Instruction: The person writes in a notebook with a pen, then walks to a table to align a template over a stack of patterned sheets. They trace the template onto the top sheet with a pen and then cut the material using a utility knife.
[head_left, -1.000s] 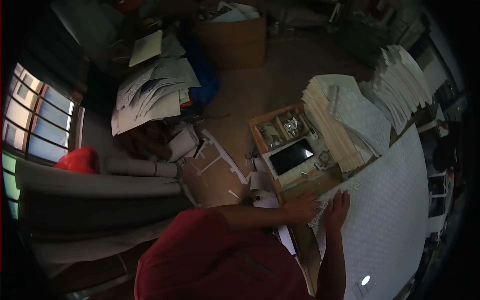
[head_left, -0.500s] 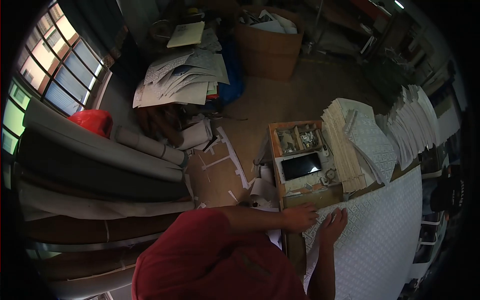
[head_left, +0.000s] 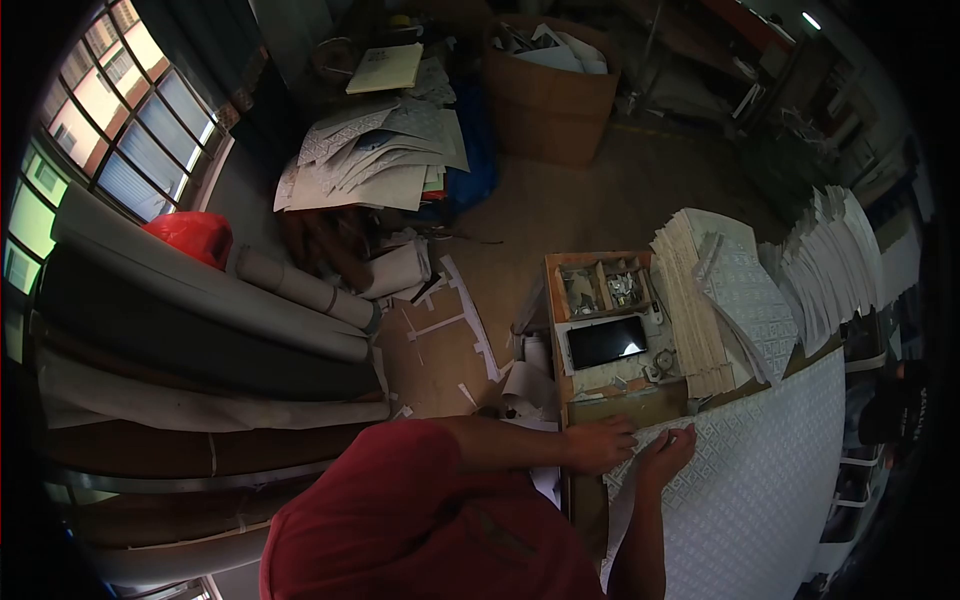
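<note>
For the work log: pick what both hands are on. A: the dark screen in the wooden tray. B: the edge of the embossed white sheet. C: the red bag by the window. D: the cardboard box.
B: the left hand and right hand both sit at the edge of the embossed white sheet.

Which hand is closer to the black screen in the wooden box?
Left. The left hand sits just below the black screen; the right hand is below it too, but farther to the side.

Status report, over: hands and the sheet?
Left hand on edge of white embossed sheet. Right hand pinching same edge. Wooden tray with black phone just beyond.
</note>
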